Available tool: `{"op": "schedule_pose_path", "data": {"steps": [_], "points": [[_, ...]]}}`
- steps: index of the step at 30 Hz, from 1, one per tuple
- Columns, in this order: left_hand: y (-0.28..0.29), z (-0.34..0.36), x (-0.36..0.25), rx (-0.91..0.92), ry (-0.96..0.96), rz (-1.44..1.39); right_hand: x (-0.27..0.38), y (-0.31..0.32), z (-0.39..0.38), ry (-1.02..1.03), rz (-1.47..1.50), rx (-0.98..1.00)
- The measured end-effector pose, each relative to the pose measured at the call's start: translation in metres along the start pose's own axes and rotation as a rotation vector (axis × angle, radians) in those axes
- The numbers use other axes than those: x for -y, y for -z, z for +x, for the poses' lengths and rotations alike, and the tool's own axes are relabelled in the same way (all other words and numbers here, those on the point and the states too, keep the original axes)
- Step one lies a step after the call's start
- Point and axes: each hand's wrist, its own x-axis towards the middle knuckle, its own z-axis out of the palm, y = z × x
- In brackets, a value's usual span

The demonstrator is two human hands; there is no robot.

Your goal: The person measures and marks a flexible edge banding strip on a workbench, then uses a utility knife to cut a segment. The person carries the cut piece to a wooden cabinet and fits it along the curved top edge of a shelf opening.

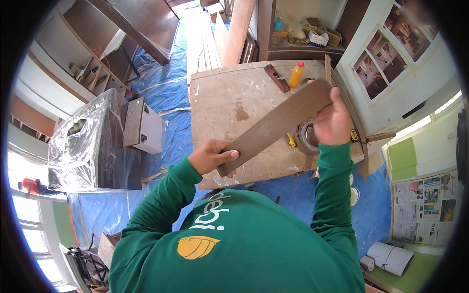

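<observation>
A long dark brown flat wooden strip (273,127) runs diagonally between my two hands above the plywood worktop (220,105). My left hand (212,156) grips its lower left end, thumb on top. My right hand (330,122) holds the upper right end, thumb over its edge. Just left of my right hand, a coil of banding (303,143) lies on the worktop beside a yellow cutter (291,140). A wooden hand plane (276,78) and an orange bottle with a red cap (296,74) stand or lie farther back. A yellow tape measure (354,135) is to the right.
Plastic-wrapped cabinet (83,146) and white box (144,127) are on the left, over blue floor sheeting (171,134). Long boards (210,41) lean behind the worktop near shelves (303,46). A white panel with photos (371,102) is at right, a white roll (391,259) below.
</observation>
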Motion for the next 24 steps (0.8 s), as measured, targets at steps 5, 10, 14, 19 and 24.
{"op": "schedule_pose_path", "data": {"steps": [5,10,14,19,24], "points": [[-0.011,-0.013,0.002,-0.101,-0.026,-0.089,-0.042,-0.016,-0.027,-0.139,-0.078,0.135],[-0.016,-0.029,0.012,-0.182,0.02,-0.108,-0.059,-0.031,-0.039,-0.199,-0.107,0.123],[-0.021,-0.037,0.019,-0.219,-0.033,-0.139,-0.079,-0.043,-0.056,-0.173,-0.174,0.119],[-0.026,-0.05,0.033,-0.223,-0.01,-0.137,-0.094,-0.049,-0.08,-0.155,-0.188,0.108],[-0.014,-0.065,0.053,-0.2,-0.125,-0.115,-0.106,-0.062,-0.087,-0.174,-0.204,0.211]]}}
